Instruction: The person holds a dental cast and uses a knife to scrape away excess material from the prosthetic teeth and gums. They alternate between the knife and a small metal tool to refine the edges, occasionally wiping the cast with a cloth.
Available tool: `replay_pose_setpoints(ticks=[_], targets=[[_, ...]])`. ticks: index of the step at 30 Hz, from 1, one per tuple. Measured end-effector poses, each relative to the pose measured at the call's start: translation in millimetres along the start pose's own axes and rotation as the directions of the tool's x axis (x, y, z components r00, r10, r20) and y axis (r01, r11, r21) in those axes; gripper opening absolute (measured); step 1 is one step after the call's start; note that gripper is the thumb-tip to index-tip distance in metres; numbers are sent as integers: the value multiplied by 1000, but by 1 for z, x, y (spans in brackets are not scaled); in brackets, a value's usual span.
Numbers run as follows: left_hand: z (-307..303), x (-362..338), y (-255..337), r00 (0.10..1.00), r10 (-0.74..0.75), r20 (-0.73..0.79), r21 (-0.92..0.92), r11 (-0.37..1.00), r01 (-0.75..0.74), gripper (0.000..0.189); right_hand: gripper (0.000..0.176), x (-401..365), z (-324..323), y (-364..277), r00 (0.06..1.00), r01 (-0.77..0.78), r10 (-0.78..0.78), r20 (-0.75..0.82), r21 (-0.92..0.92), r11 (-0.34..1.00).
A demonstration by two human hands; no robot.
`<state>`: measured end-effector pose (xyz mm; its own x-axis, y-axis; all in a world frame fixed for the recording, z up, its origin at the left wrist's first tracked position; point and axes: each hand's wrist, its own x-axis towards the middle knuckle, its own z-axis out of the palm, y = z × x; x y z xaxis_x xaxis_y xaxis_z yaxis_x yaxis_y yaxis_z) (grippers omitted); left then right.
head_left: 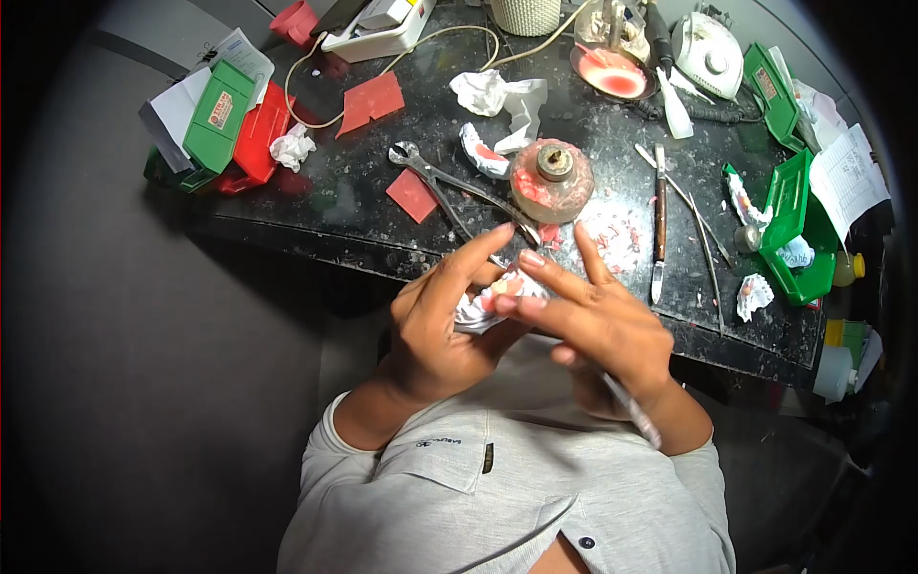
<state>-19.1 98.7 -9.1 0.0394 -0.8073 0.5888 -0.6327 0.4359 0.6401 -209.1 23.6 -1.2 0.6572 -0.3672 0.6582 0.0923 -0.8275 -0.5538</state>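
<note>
My left hand [435,320] is wrapped round a white plaster dental cast [475,311] with pink wax and pale teeth on it. Over the cast, the fingertips of my right hand [607,330] touch its top side. A thin tool [631,409] is held in my right hand, its handle pointing down toward my shirt and blurred at the end. Its tip is hidden by my fingers. Just beyond my hands stand a round glass burner [553,182] and metal pliers [442,182].
Pink wax sheets [371,101] lie at the left of the black table [316,222]. On the right are a wooden-handled knife [660,215], thin tools [710,258] and a green box [789,230]. A wax dish [612,75] stands at the back.
</note>
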Motion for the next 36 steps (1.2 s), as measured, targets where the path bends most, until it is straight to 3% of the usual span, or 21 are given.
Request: replay_pose_setpoints(ticks=[2,3,4,6,9,11,13,18,20,21,24,36], targets=[[-1,0,5,981,-159,108,-283,941,184,67,34,-1,3,8,990,-82,103,-92,207,975],[-4,-1,3,964,-192,182,-417,873,253,72,31,-1,3,12,986,-64,92,-136,200,978],[-7,-1,2,928,-224,298,-528,771,356,68,31,-1,1,12,987,-64,92,-135,199,978],[-3,2,18,832,-422,360,-715,449,536,66,30,-1,-4,12,980,-107,147,-134,267,958],[-9,1,2,838,-293,460,-795,284,536,62,30,-4,-6,14,978,-122,172,-117,349,929],[-9,-2,3,850,-296,436,-792,323,518,62,30,-4,-7,15,975,-143,198,-101,397,907],[-9,-2,2,866,-295,404,-773,395,496,66,29,0,-10,19,982,-61,110,-151,295,954],[-9,0,7,884,-340,321,-782,431,450,72,28,-6,-8,16,981,26,33,-189,299,954],[-9,-1,5,920,-280,273,-785,489,382,72,27,-9,-2,4,925,-113,287,-248,542,833],[-10,-2,6,917,-290,273,-777,496,388,73,26,-6,-11,11,974,-65,144,-174,396,916],[-11,-2,4,938,-241,251,-757,555,345,75,26,-2,-14,8,986,-20,76,-147,353,936],[-9,-3,4,957,-208,203,-727,623,289,77,23,0,-13,5,986,-55,104,-127,343,938]])
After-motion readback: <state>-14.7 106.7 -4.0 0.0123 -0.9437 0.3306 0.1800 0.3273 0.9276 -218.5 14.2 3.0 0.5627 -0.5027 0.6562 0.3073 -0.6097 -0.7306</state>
